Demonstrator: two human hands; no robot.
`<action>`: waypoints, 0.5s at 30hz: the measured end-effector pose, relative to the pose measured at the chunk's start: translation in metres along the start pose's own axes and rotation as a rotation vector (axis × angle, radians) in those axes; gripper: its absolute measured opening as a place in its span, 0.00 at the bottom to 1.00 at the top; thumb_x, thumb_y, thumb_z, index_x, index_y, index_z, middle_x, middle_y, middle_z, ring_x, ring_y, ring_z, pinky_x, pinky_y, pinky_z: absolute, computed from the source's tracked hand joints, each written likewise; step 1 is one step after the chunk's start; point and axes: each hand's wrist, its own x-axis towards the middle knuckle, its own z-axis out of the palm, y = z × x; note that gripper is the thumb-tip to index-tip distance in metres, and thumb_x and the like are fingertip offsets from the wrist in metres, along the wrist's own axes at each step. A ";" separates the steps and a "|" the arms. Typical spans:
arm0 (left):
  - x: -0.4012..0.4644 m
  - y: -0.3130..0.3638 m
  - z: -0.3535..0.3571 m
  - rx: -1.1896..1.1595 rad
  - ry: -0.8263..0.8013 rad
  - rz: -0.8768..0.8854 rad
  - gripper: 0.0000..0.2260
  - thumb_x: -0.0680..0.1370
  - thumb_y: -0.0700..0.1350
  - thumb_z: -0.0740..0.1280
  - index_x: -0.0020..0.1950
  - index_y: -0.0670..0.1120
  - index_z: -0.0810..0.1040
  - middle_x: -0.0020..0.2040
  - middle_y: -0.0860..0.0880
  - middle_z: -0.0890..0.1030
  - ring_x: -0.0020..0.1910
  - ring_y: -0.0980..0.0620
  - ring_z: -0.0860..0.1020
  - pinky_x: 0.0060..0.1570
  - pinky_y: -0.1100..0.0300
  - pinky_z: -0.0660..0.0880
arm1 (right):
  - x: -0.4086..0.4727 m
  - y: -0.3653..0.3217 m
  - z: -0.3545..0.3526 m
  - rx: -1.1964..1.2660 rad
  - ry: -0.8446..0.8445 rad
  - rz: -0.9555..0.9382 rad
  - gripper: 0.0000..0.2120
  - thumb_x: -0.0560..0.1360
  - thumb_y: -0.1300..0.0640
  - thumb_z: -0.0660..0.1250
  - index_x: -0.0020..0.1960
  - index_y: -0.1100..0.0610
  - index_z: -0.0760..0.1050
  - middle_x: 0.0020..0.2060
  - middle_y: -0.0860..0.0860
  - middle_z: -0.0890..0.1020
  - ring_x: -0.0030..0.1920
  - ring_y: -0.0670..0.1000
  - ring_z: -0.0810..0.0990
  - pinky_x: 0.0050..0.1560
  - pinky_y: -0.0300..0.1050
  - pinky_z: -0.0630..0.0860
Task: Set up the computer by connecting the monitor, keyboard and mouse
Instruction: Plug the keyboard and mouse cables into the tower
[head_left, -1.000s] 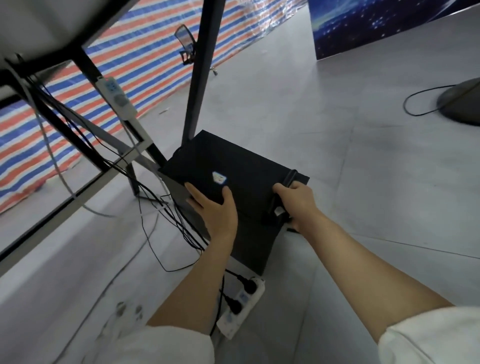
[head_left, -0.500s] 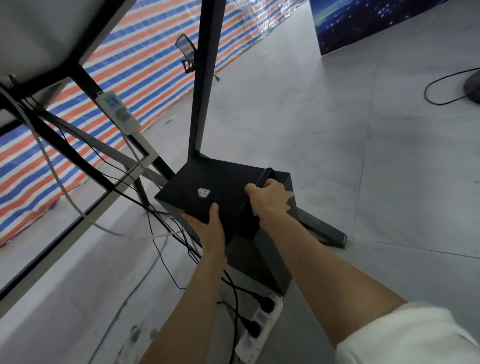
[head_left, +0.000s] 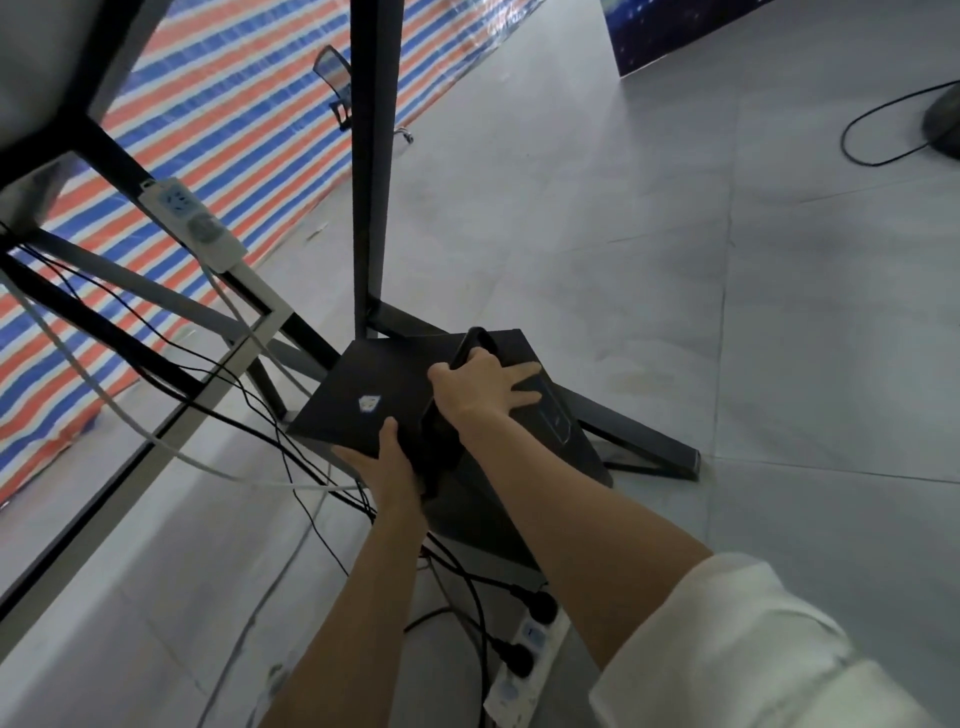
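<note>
A black computer case (head_left: 384, 389) with a small pale sticker on its side stands on the grey floor beside the desk's black leg (head_left: 370, 156). My left hand (head_left: 382, 462) grips the case's near lower edge, thumb on the side panel. My right hand (head_left: 480, 389) rests on the top by the black carry handle (head_left: 470, 345), thumb hooked at the handle and fingers spread over the front edge. Several black cables (head_left: 291, 447) run from the case's back toward the desk frame.
A white power strip (head_left: 524, 660) with two black plugs lies on the floor near my right sleeve. Another strip (head_left: 192, 223) is fixed to the desk frame. A black desk foot (head_left: 644, 447) lies right of the case. A dark base with a looped cable (head_left: 883, 130) sits far right.
The case has shifted closer to the desk leg and turned. My right hand's fingers have spread out over the top edge, and my left hand slid to the lower corner.
</note>
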 end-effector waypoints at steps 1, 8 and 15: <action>-0.001 -0.002 0.001 -0.021 0.006 0.018 0.38 0.75 0.54 0.65 0.76 0.60 0.42 0.72 0.46 0.66 0.67 0.43 0.70 0.65 0.40 0.68 | 0.000 0.002 0.000 0.001 -0.007 -0.007 0.17 0.77 0.51 0.62 0.64 0.53 0.69 0.74 0.61 0.36 0.73 0.69 0.37 0.71 0.68 0.46; -0.058 -0.034 0.003 -0.111 -0.054 -0.047 0.32 0.72 0.67 0.58 0.73 0.53 0.64 0.69 0.46 0.71 0.64 0.45 0.73 0.64 0.42 0.71 | -0.026 0.089 -0.039 0.201 -0.040 -0.283 0.14 0.78 0.57 0.62 0.64 0.55 0.67 0.61 0.51 0.73 0.62 0.50 0.72 0.56 0.39 0.71; -0.177 -0.124 -0.026 0.868 -0.314 -0.073 0.23 0.76 0.56 0.61 0.63 0.41 0.73 0.60 0.44 0.75 0.60 0.44 0.73 0.61 0.46 0.70 | -0.065 0.183 -0.140 -0.142 -0.036 0.145 0.16 0.78 0.60 0.58 0.64 0.60 0.72 0.62 0.57 0.76 0.62 0.56 0.74 0.61 0.45 0.68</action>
